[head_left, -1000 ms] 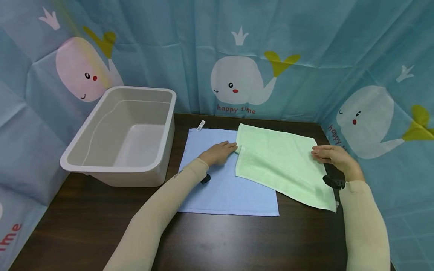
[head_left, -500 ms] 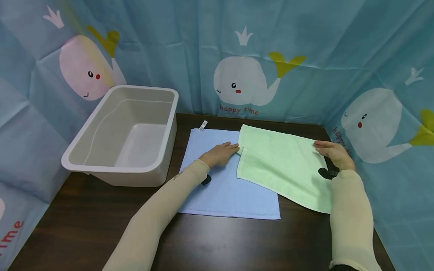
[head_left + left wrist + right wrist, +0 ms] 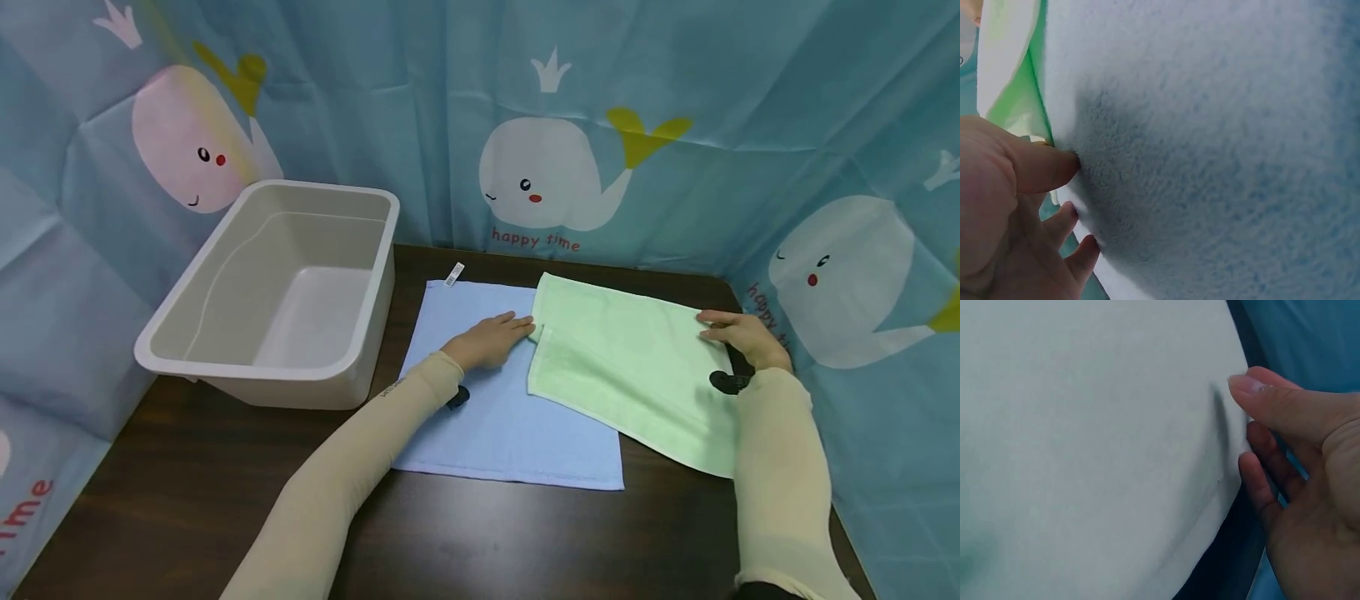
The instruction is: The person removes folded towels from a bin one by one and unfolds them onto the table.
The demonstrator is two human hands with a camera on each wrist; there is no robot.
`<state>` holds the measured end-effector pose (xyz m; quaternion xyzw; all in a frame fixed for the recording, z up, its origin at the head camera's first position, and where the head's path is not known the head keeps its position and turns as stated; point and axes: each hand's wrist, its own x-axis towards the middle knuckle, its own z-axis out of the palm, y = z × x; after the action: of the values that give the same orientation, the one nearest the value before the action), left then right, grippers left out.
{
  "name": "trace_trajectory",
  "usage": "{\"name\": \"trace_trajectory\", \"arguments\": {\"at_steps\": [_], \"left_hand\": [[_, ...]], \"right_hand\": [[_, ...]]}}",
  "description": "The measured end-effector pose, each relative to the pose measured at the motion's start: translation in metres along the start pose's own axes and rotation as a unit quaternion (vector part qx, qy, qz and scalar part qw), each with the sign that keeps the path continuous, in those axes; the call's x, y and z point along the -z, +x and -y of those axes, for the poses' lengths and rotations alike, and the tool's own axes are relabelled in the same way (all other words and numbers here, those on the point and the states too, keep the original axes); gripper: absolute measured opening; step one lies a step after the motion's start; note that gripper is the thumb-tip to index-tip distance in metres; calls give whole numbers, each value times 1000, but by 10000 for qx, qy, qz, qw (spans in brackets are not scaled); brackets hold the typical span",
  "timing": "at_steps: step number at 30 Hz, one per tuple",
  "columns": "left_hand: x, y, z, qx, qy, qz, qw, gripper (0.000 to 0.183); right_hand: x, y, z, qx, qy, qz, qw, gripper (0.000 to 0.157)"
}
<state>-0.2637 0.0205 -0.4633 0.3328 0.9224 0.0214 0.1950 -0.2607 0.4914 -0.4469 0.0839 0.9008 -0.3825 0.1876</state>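
Observation:
A light green towel (image 3: pixel 622 367) lies spread with its left part over a light blue towel (image 3: pixel 510 442), which is flat on the table. My left hand (image 3: pixel 491 340) rests palm down on the blue towel, its extended fingers reaching the green towel's left edge, where a small fold shows. In the left wrist view the thumb and fingers of my left hand (image 3: pixel 1019 206) lie close over the blue pile. At the far right edge of the green towel, my right hand (image 3: pixel 748 337) pinches the cloth; in the right wrist view the thumb (image 3: pixel 1263 400) is over the edge.
A pale grey plastic tub (image 3: pixel 371 275) stands on the left of the dark wooden table (image 3: pixel 480 542). A white label (image 3: pixel 453 273) sticks out from the blue towel's back edge. A blue whale-print curtain (image 3: pixel 420 108) hangs around the back and sides.
My right hand has come inward to the green towel's right edge and closed its fingers on the cloth. The left hand stays in place. The head view has shifted slightly.

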Motion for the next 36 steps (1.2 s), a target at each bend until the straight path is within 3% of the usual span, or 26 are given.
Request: {"name": "trace_trajectory", "arguments": {"at_steps": [5,9,11,13,17,21,31,36], "left_hand": [[5,-2,-1,-60,-303,-55,9995,58],[10,-10,-5,-115,-903,-968,9911,45],[11,-15,-9,-77,-1340,-1457,9802,36],[10,-21,-15,64,-1913,-1709,9665,27],[1,-33,-27,459,-3017,-1527,9400,19],[-10,-38,-35,683,-3576,-1363,9213,18],[-17,-37,-42,1301,-3605,-1336,9139,25],[-15,-39,-47,1261,-3671,-1103,9150,20]], "right_hand": [[1,-4,3,-25,126,293,9995,60],[0,-2,4,-80,148,341,9993,62],[-1,-1,3,-111,174,342,9992,62],[-2,0,2,-121,195,360,9991,62],[-3,-1,1,-88,244,391,9989,62],[-5,-2,4,-99,263,347,9990,63],[-8,-9,9,102,151,382,9991,61],[-8,-9,10,129,-19,388,9992,58]]}}
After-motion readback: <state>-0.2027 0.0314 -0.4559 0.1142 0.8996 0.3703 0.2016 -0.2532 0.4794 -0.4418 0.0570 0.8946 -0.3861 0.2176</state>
